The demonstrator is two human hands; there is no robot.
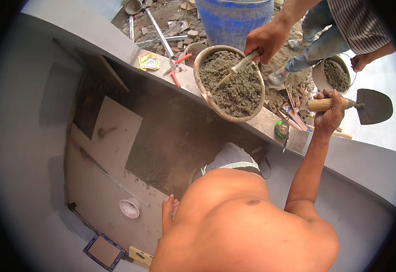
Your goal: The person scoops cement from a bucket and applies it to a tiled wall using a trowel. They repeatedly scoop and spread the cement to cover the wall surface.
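My right hand [330,111] is raised at the right, wrapped round the wooden handle of a trowel [374,107]. The trowel's wide grey blade points right. My left hand [169,208] hangs low beside my torso, partly hidden, with fingers extended and nothing seen in it. In front of me a bucket [199,78] full of grey mortar [234,93] tilts over the ledge. A co-worker's hand [270,41] grips this bucket's handle. The same person's other hand [360,62] is at a second bucket of mortar [336,75].
On the ledge [257,119] lie red-handled pliers [175,70], a yellow packet [149,62] and a tape measure [282,129]. A blue barrel [234,22] stands beyond, amid rubble. Below left are large floor tiles [116,149], a mallet [107,131], and a white tub [130,207].
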